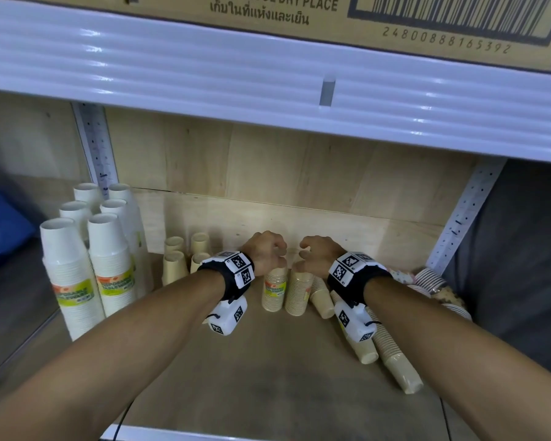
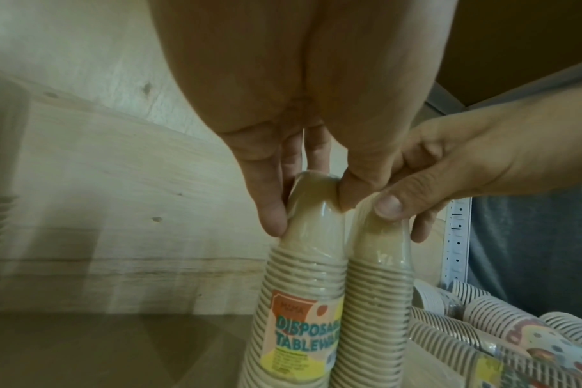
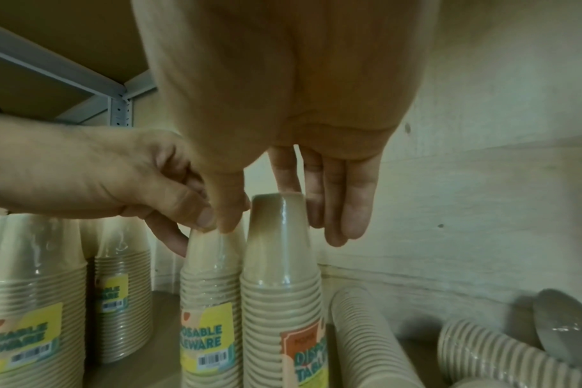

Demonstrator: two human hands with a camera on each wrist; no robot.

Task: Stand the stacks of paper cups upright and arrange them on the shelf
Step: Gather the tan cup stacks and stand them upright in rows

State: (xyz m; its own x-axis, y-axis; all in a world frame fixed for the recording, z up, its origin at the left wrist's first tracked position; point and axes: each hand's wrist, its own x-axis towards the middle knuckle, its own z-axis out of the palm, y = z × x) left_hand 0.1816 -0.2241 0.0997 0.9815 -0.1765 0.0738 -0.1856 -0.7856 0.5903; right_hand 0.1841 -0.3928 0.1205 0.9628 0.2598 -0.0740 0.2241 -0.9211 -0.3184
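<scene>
Two wrapped beige cup stacks stand upright side by side mid-shelf. My left hand [image 1: 272, 256] [image 2: 311, 210] pinches the top of the left beige stack [image 1: 274, 291] [image 2: 303, 262] between thumb and fingers. My right hand [image 1: 306, 254] [image 3: 279, 228] grips the top of the right beige stack [image 1: 296, 294] [image 3: 279, 262], thumb on its left side and fingers behind it. The two stacks touch each other. Several more beige stacks [image 1: 392, 354] lie on their sides on the wooden shelf board [image 1: 268, 361] to the right, partly hidden by my right wrist.
Tall white cup stacks [image 1: 74, 265] stand upright at the left, with short beige stacks [image 1: 185, 253] upright behind them. Patterned cup stacks [image 1: 433, 281] lie at the far right by the metal upright [image 1: 465, 211]. The white upper shelf edge [image 1: 268, 74] hangs overhead.
</scene>
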